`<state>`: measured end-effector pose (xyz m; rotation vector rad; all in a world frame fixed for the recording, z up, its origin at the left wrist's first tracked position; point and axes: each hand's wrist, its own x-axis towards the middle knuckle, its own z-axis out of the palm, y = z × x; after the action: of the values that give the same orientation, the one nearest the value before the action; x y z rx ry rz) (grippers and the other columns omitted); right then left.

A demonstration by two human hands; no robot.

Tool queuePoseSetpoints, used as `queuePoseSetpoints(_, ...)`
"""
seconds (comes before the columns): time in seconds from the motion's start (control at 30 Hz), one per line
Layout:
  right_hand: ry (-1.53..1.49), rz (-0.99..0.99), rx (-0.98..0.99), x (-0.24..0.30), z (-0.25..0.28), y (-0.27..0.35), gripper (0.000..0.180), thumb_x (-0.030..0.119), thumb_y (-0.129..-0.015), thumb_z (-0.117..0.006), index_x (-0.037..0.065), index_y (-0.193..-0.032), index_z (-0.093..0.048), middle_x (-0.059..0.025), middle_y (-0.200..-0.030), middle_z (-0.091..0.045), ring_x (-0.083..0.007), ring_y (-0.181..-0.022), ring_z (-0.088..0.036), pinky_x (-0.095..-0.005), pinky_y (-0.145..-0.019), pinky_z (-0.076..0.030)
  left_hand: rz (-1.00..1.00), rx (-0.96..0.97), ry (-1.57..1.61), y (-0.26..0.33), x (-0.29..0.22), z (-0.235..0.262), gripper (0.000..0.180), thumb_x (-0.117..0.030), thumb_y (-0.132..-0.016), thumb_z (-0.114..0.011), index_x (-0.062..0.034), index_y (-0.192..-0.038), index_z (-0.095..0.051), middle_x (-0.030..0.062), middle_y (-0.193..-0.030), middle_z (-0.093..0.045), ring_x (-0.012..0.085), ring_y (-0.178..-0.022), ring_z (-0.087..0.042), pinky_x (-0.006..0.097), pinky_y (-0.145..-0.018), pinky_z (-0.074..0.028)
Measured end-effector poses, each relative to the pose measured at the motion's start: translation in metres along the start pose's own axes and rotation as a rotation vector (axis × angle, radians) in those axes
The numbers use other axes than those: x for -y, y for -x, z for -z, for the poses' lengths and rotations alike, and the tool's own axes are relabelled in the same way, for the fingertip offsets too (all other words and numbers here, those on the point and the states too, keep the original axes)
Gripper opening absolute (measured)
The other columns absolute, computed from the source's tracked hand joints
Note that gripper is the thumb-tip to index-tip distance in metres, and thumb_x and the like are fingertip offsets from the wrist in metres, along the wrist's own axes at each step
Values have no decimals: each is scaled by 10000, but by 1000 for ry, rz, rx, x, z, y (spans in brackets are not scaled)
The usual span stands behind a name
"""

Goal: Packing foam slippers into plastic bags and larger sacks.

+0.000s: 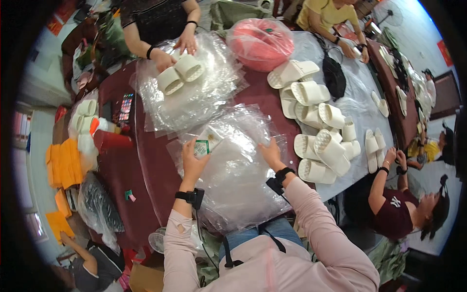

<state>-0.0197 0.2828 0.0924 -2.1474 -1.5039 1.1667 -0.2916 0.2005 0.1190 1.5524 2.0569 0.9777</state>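
A stack of clear plastic bags [238,180] lies on the dark red table in front of me. At its left side my left hand [193,163] is closed on a small white card with a green border [201,147]. A whitish printed piece [211,134] shows just beyond the card; whether the two are joined I cannot tell. My right hand [270,155] rests over the right part of the bags, thumb and fingers apart, with nothing seen in it. To the right of that hand, cream slippers [316,165] lie piled.
Across the table a person's hands [168,58] touch a pair of cream slippers [181,73] on another bag stack [194,104]. A pink bundle in plastic [260,44] sits at the far edge. At left are a red container [112,141] and orange packets [64,163]. Another person [399,204] works at right.
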Motion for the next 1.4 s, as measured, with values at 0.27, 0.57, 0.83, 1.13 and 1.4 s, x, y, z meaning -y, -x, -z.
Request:
queuePoseSetpoints(0.27, 32, 430, -354, -32, 17, 26, 735, 248, -757, -681, -23, -1317, -289, -246, -1346, -343, -361, -1238, -355, -417, -989, -314, 91, 223, -282, -6, 23, -31, 720, -220, -671, -723, -103, -1302, -398, 154, -1231, -449, 339, -1120, -435, 417, -931, -364)
queuePoseSetpoints(0.57, 63, 434, -266, -141, 116, 84, 561, 186, -738, -665, 31, -1217, -420, -190, -1224, -459, -363, -1142, -430, -429, -945, -356, -381, 645, -357, 100, -58, -26, 673, -238, -761, -646, -134, -1353, -344, 256, -1320, -323, 425, -1215, -312, 510, -994, -278)
queuePoseSetpoints(0.83, -426, 148, -682, -170, 172, 27, 555, 218, -789, -648, -33, -1209, -385, -188, -1110, -497, -316, -1028, -477, -385, -888, -384, -244, 609, -556, 153, -125, -35, 665, -273, -785, -629, -171, -1370, -331, 265, -1393, -238, 443, -1274, -236, 501, -1037, -232)
queuePoseSetpoints(1.13, -910, 7, -355, -169, 210, -38, 733, 192, -801, -642, 30, -1336, -169, -199, -1172, -458, -258, -1043, -477, -328, -880, -391, -127, 565, -661, 187, -153, -67, 703, -246, -782, -617, -135, -1390, -283, 221, -1414, -240, 411, -1279, -248, 507, -1026, -233)
queuePoseSetpoints(1.4, -874, 141, -80, -143, 275, -92, 842, 98, -712, -618, 17, -1381, -114, -234, -1143, -486, -287, -982, -528, -328, -835, -437, 2, 521, -575, 197, -153, -84, 709, -249, -800, -591, -84, -1395, -242, 220, -1401, -276, 407, -1280, -256, 498, -1038, -219)
